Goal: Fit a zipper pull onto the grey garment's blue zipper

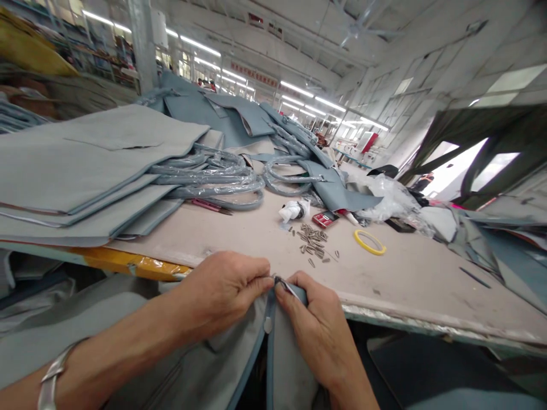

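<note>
My left hand (226, 285) is closed in a pinch at the table's front edge, its fingertips meeting a small dark metallic piece (277, 279) that may be a zipper slider. What exactly lies between those fingers is hidden. Just beside it, my right hand (314, 316) grips the folded upper end of a grey-blue bag panel (288, 359) between thumb and fingers. A narrow blue-grey strip with a pale round spot (268, 324) hangs below the fingertips. Beyond the hands, several small elongated metal pieces (314, 242), resembling zipper pulls, lie loose on the table (256, 239).
Stacked grey panels (94, 154) and plastic-wrapped tubular handles (213, 176) cover the table's left side. A yellow tape roll (370, 242), a red box (325, 219) and a crumpled white wrapper (294, 210) lie ahead. Clear plastic film (388, 199) and more panels sit at right.
</note>
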`<state>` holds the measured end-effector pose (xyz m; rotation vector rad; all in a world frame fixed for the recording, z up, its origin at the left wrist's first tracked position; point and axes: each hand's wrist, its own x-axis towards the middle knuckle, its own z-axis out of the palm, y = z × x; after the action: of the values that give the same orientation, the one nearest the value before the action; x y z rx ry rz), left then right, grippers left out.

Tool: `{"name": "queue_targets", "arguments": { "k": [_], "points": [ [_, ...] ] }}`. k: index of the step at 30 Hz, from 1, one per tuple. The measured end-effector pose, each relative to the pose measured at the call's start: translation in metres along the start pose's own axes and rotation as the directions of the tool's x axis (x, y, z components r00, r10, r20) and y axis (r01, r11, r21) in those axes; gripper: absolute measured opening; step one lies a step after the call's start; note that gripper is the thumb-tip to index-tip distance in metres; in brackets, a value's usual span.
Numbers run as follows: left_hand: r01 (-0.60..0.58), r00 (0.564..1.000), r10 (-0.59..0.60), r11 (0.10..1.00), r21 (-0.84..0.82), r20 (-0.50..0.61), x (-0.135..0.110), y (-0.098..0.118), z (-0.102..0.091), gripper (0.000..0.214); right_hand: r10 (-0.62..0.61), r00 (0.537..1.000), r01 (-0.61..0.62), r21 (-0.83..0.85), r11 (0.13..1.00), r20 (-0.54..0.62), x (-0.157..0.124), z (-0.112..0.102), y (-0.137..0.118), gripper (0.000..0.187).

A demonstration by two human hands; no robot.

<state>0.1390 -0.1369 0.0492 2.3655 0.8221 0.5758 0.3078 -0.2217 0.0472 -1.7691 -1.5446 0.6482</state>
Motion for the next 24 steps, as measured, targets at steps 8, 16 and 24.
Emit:
{"name": "queue_targets", "arguments": {
  "k": [8,16,24],
  "points": [
    [-0.134,0.977,0.136,0.991,0.024,-0.163,0.051,0.005,-0.048,0.029,-0.203,0.969,0.131,-0.404,0.905,-0.141,0.059,-0.032,-0.045,0.021],
    [-0.189,0.932,0.325,0.815,0.547,-0.162,0.107,0.077,-0.098,0.025,-0.293,0.903,0.183,-0.337,0.923,-0.313,0.095,-0.089,-0.075,0.028],
    [-0.206,0.936,0.321,0.833,0.514,-0.144,0.094,0.068,-0.089,0.023,-0.167,0.986,0.164,0.144,0.976,0.008,0.043,-0.104,-0.012,0.036]
  ]
}}
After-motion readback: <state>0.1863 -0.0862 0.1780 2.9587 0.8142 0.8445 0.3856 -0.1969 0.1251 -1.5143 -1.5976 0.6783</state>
